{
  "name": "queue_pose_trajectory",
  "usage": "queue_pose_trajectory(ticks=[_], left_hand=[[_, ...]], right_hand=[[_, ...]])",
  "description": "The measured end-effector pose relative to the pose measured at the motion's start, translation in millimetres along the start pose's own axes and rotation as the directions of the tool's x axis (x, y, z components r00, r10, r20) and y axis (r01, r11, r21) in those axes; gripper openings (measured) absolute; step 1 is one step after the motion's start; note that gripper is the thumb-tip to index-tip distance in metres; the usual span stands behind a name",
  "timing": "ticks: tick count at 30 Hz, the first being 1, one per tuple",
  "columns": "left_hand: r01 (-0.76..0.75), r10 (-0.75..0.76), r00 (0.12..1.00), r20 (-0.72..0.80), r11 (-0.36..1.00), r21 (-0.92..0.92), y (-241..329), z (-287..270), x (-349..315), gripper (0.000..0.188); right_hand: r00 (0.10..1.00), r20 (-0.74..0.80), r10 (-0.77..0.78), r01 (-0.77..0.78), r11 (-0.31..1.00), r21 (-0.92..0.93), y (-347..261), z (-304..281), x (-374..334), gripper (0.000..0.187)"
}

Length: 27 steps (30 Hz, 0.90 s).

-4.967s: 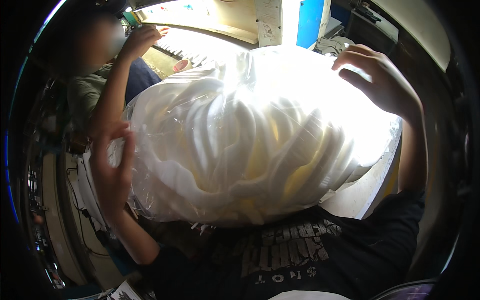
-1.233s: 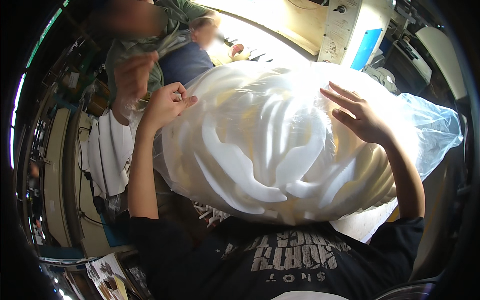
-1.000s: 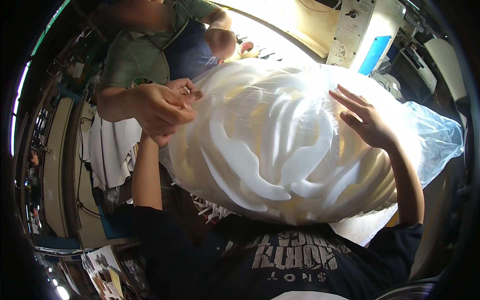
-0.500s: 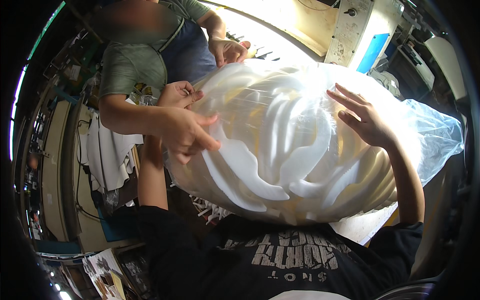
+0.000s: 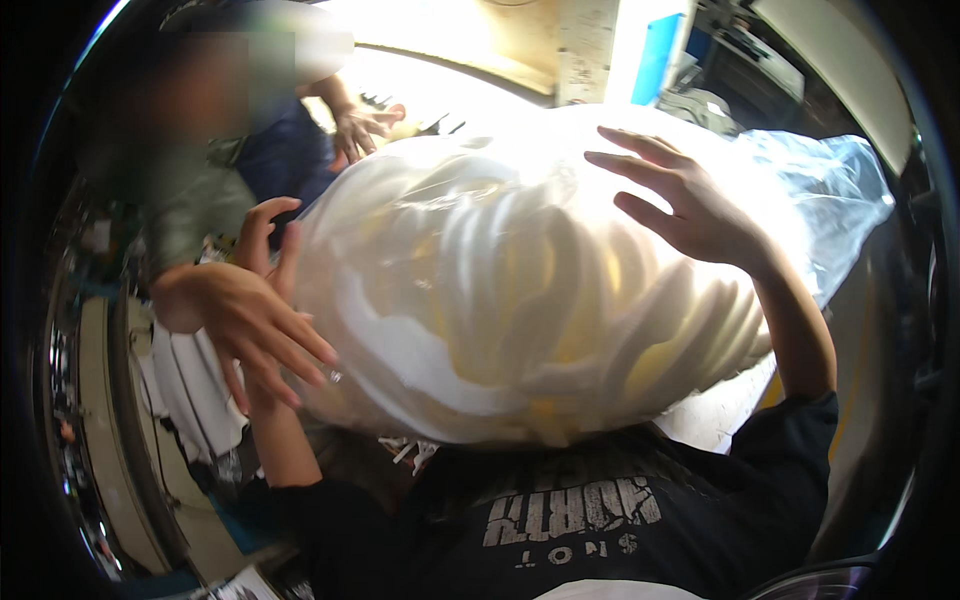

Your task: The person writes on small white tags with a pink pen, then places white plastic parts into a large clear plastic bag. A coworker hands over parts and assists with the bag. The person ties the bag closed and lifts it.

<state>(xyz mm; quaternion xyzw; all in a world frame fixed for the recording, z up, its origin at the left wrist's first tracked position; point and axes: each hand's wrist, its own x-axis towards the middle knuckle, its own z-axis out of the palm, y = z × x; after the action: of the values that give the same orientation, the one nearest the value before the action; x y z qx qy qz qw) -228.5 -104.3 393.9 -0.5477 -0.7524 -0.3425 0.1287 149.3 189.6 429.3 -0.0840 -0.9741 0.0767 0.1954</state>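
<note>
A big clear plastic bag [image 5: 560, 290], bulging with white curved pieces, lies across in front of my chest. On its upper right side rests my right hand [image 5: 685, 205], open with fingers spread. My left hand [image 5: 265, 235] is at the bag's left end, thumb and fingers apart. Its palm and wrist are partly hidden behind a co-worker's hand [image 5: 255, 325], which is spread at the bag's lower left. The co-worker's other hand [image 5: 360, 130] is near the bag's far left edge. At the right, the bag runs out into a loose bluish end [image 5: 840, 200].
The co-worker [image 5: 280, 150] stands at the far left, close to the bag. Behind it is a brightly lit work surface [image 5: 440, 85] with a pale machine housing [image 5: 585, 50]. Light grey cloth [image 5: 195, 390] hangs at the left. A light tabletop [image 5: 715, 410] shows below the bag's right side.
The bag appears shifted left in view. My left hand has opened wider, and the co-worker's near hand has moved down and left with fingers spreading. My right hand stays on the bag.
</note>
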Motion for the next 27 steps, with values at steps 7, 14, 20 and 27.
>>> queue_pose_trajectory(ticks=[7,14,20,27], left_hand=[[-0.065,0.074,0.978,0.193,0.996,-0.056,47.4,50.5,30.3,0.052],[-0.045,0.081,0.973,0.218,0.985,-0.165,30.3,28.2,34.3,0.052],[0.144,-0.265,0.95,0.162,0.837,0.528,4.0,-19.8,3.1,0.043],[0.401,-0.402,0.877,0.263,0.914,0.061,-47.3,-16.3,-40.5,0.057]], right_hand=[[0.986,-0.158,0.054,-0.073,0.991,-0.115,11.3,-77.0,-52.8,0.037],[0.817,-0.528,0.232,-0.386,0.9,-0.202,20.3,-114.9,-150.3,0.026],[0.769,-0.531,0.356,-0.454,0.889,-0.061,104.7,-64.5,-176.0,0.049],[0.808,-0.37,0.459,-0.464,0.882,0.08,147.8,-15.7,-143.0,0.028]])
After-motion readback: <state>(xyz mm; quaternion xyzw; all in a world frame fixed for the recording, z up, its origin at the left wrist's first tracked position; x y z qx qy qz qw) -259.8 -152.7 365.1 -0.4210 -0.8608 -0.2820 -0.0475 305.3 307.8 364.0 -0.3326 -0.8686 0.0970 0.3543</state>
